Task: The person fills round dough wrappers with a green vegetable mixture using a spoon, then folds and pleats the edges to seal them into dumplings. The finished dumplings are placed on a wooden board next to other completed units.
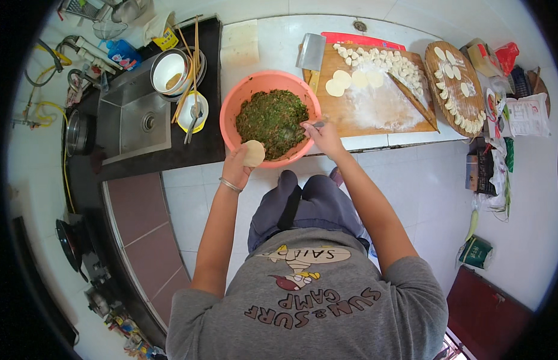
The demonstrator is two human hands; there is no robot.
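A round dumpling wrapper [254, 154] lies across the fingers of my left hand [236, 167], by the near left rim of a pink basin [228, 96]. Green chopped filling [268, 120] fills much of the basin. At the basin's right rim my right hand [324, 138] is closed round a spoon [318, 125], whose grey handle end shows; its bowl is hard to make out against the filling. To the right, a floured wooden board [351, 120] carries several flat wrappers [335, 87], many small dough pieces [405, 66] and a rolling pin [413, 101].
A cleaver [312, 53] rests at the board's left edge. Farther right stands a round wooden tray [456, 90] with shaped dumplings [471, 125] and wrappers. On the left are a steel sink [130, 133], stacked bowls [169, 71], long chopsticks [196, 54] and a white-and-yellow bowl [192, 112].
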